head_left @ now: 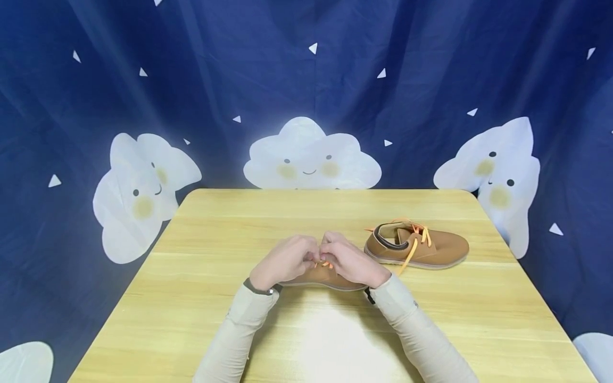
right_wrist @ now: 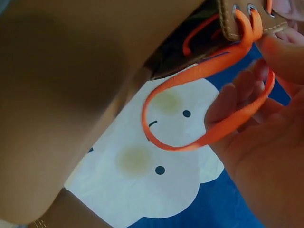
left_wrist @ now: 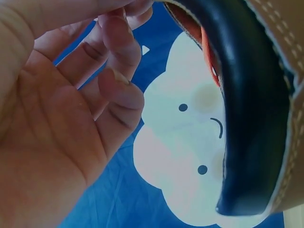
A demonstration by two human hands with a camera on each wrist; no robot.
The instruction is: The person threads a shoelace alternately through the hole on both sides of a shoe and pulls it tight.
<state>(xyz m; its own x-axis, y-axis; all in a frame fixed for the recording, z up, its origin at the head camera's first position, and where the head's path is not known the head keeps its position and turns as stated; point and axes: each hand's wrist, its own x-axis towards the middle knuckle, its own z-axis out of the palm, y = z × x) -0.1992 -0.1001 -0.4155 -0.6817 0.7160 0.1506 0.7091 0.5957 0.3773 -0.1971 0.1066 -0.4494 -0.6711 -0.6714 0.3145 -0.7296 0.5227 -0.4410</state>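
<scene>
A brown leather shoe point(head_left: 313, 276) with a dark padded collar point(left_wrist: 251, 118) stands on the table under both hands, its toe toward the right. My left hand point(head_left: 289, 259) is over its heel side, fingers bent and fingertips at the laces; its fingertip contact is partly hidden. My right hand point(head_left: 351, 259) meets it from the other side, thumb and fingers pinching at the lacing. In the right wrist view, an orange shoelace point(right_wrist: 204, 71) comes from the metal eyelets point(right_wrist: 251, 8), bends in a wide loop and runs back to the right hand's fingers.
A matching brown shoe point(head_left: 445, 250) stands to the right, with its orange laces point(head_left: 410, 254) hanging loose onto the table. The wooden table point(head_left: 191, 319) has rounded far corners. Behind it hangs a blue curtain point(head_left: 316, 90) with white clouds.
</scene>
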